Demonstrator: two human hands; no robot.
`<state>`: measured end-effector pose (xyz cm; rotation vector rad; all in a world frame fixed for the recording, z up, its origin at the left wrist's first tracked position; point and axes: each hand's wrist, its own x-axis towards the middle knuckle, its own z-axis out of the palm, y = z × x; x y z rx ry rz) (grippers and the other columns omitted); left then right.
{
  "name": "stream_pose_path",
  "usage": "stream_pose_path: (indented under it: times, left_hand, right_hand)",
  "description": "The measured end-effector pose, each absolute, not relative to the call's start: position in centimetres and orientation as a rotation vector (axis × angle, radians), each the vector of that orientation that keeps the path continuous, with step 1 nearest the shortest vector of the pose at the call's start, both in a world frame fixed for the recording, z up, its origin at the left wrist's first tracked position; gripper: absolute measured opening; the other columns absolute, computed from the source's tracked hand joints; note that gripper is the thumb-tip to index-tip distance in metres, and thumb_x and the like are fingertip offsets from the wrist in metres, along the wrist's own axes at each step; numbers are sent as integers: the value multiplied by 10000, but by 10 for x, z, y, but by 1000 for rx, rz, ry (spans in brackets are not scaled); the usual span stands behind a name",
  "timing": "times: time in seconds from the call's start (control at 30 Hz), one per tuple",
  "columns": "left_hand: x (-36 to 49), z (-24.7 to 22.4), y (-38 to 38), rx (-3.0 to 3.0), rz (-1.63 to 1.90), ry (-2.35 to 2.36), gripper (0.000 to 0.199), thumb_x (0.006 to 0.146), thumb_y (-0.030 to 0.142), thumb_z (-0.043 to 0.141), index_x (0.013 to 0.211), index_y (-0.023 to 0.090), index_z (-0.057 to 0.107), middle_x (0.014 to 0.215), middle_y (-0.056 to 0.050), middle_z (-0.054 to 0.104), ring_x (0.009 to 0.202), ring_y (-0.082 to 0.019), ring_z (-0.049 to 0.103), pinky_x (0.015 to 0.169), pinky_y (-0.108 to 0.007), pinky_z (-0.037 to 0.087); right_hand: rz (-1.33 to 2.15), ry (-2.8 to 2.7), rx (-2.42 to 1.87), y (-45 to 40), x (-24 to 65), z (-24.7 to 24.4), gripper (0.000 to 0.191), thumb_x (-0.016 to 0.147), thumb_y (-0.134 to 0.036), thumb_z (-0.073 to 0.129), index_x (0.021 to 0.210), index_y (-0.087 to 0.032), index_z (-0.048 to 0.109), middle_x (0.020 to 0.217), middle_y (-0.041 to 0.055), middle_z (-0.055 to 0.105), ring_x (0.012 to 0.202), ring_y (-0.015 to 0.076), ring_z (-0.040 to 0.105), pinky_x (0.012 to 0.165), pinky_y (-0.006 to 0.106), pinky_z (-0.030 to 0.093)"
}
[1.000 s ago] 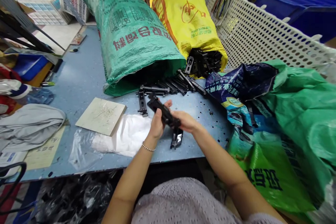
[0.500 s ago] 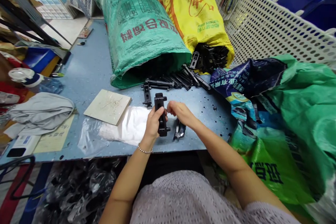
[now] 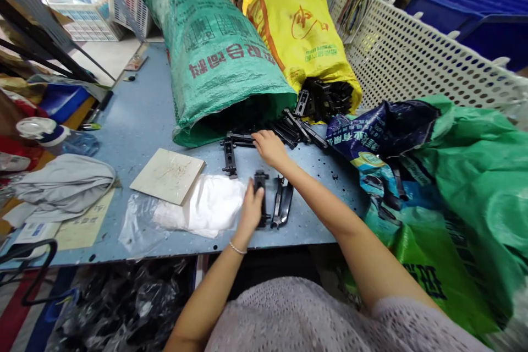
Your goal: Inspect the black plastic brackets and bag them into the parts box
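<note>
In my left hand (image 3: 249,210) is a black plastic bracket (image 3: 260,182), upright and slightly blurred, with pegs sticking out at its ends. My right hand (image 3: 270,148) is over the loose black pieces by the mouth of the green sack (image 3: 231,80). Its fingers stretch to the end of a long black piece (image 3: 242,139); whether they touch it I cannot tell. Another bracket (image 3: 229,158) lies just left of that. Close to the left hand, at its right, a pair of black pieces (image 3: 282,206) rests on the blue table (image 3: 136,104).
A yellow sack (image 3: 305,33) spills black parts (image 3: 330,100) at the back. Crumpled green bags (image 3: 474,176) and a white perforated crate (image 3: 429,49) stand on the right. A beige tile (image 3: 167,175), white cloth (image 3: 210,203), grey cloth (image 3: 78,179) and bottle (image 3: 53,135) lie left.
My right hand has moved away from the bracket, forward to the loose pieces at the sack mouth. My left hand, still holding the bracket, has shifted slightly right and down.
</note>
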<state>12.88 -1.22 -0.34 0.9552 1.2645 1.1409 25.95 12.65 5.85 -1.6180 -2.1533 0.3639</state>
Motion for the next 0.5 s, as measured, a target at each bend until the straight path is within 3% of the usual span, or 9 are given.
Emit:
stream_pose_path:
  times: [0.07,0.13,0.2,0.3,0.4,0.5]
  left_hand:
    - [144,-16,-21,998,1153,1258,521,745,429,777,1196,214,631,1387,-144,533,1440,-336,329,1222,-452,182]
    - [148,-19,-20,1002,1150,1238,567,733,432,793,1228,215,622,1437,-155,491,1447,-347,316,1230,-460,151]
    - [142,-13,-9,974,1168,1214,631,751,493,769,1287,222,573,1463,-147,475,1447,-332,331,1221,-480,177]
    - [124,8,18,827,1284,1018,684,806,655,632,1338,246,498,1449,-117,499,1406,-264,411,1168,-442,305]
    - [115,33,31,712,1288,793,549,848,648,580,1202,228,571,1214,-79,644,1126,-193,618,981,-342,479]
    - [116,50,21,755,1230,822,363,818,453,721,1068,212,615,917,1,665,777,-109,629,753,-241,506]
  right_hand:
    - [383,-2152,-1701,156,252,58,282,967,-179,469,1198,-111,614,1243,203,588,1171,307,436,984,433,298]
    - [451,-2126,-1737,162,249,55,260,946,-145,477,1136,-69,637,1206,238,594,1160,320,437,981,455,293]
    - [489,-2096,-1750,145,253,50,248,959,-175,459,1065,-64,654,1134,226,619,1086,301,488,934,433,340]
    - [789,-2038,-1619,91,267,45,348,1005,-335,395,976,-119,665,961,110,666,876,217,566,794,336,416]
    - [1184,-1856,-1385,39,279,50,513,1017,-515,288,883,-163,637,823,45,643,746,176,554,709,300,428]
    - [848,-1822,-1438,22,280,67,548,1008,-591,247,819,-197,578,806,52,587,790,196,524,768,335,421]
